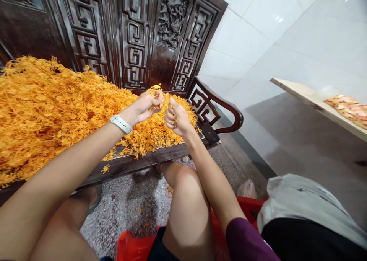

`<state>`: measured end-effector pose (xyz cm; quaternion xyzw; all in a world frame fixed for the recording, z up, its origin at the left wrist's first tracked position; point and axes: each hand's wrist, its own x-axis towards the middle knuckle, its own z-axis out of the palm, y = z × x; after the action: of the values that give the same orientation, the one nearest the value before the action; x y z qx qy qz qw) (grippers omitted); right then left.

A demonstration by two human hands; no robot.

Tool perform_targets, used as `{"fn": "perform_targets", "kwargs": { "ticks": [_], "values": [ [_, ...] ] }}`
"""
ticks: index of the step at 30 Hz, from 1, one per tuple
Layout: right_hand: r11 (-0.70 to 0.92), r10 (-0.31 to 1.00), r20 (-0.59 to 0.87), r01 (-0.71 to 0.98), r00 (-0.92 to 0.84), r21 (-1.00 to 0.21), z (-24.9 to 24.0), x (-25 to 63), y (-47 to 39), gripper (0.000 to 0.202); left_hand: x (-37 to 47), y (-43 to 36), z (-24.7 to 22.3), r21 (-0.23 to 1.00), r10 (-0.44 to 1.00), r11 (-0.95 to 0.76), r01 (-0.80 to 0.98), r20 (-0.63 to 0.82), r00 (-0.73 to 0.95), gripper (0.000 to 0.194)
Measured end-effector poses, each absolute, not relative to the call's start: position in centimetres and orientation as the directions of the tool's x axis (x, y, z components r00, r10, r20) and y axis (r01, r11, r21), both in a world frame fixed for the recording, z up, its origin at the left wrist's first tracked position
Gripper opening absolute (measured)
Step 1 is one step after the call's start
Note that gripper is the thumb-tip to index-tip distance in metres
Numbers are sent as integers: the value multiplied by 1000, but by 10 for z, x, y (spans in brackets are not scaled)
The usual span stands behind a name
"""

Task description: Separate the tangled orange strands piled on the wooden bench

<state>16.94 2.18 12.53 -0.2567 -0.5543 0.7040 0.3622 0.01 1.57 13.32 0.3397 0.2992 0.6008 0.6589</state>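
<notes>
A large heap of orange, thin-branched pieces [65, 111] covers the seat of a dark carved bench. Above its right part, my left hand [147, 105], with a pale band on the wrist, pinches an orange piece whose branches stick up past the fingertips. Close beside it on the right, my right hand [177, 117] is closed, fingers curled in, with bits of orange showing between them. A small gap separates the two hands. How the pieces lie inside the fingers is partly hidden.
A dark phone [210, 133] rests at the bench's right end, by the curved armrest [233, 125]. One loose orange piece [106, 169] is at the seat's front edge. A wooden board [309, 94] carries colourful packets at the right. Below it sits a whitish bag [309, 203].
</notes>
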Motion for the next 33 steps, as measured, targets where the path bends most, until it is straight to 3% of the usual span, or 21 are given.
{"fn": "perform_targets", "kwargs": {
  "ticks": [3,5,8,10,13,15,18,21,23,26,29,33],
  "values": [
    [-132,629,-33,-65,-777,-989,126,180,20,64,-14,22,137,812,1000,6,-584,-18,-15,17],
    [-152,652,-37,-82,-757,-985,122,182,27,57,-22,25,137,830,996,14,-557,-60,-64,9],
    [-199,893,-15,-365,-449,-910,110,182,46,43,-30,28,135,853,992,9,-521,-73,-102,10],
    [-183,972,-92,-453,-215,-872,99,183,61,43,-31,28,133,858,991,2,-514,-69,-113,15],
    [-149,989,-142,-273,-44,-951,84,188,74,38,-29,27,130,860,992,-8,-510,-56,-110,11],
    [-70,998,-70,-161,-9,-984,81,188,73,32,-27,28,128,871,995,-20,-491,-29,-93,10],
    [248,968,248,7,-37,-969,89,181,61,36,-23,30,123,884,997,-44,-466,10,-76,16],
    [620,785,582,251,-214,-744,101,169,44,55,-17,32,118,903,995,-63,-424,23,-100,20],
    [718,696,642,326,-323,-615,104,162,36,66,-13,32,116,925,995,-88,-369,69,-66,22],
    [743,669,637,310,-383,-594,100,158,37,55,-11,26,116,927,976,-118,-357,174,129,31],
    [696,703,614,168,-360,-699,94,162,45,36,-17,21,119,899,930,-35,-437,189,314,49],
    [515,806,496,-30,-321,-856,96,171,49,29,-33,20,122,874,911,72,-480,138,388,59]
  ]
}}
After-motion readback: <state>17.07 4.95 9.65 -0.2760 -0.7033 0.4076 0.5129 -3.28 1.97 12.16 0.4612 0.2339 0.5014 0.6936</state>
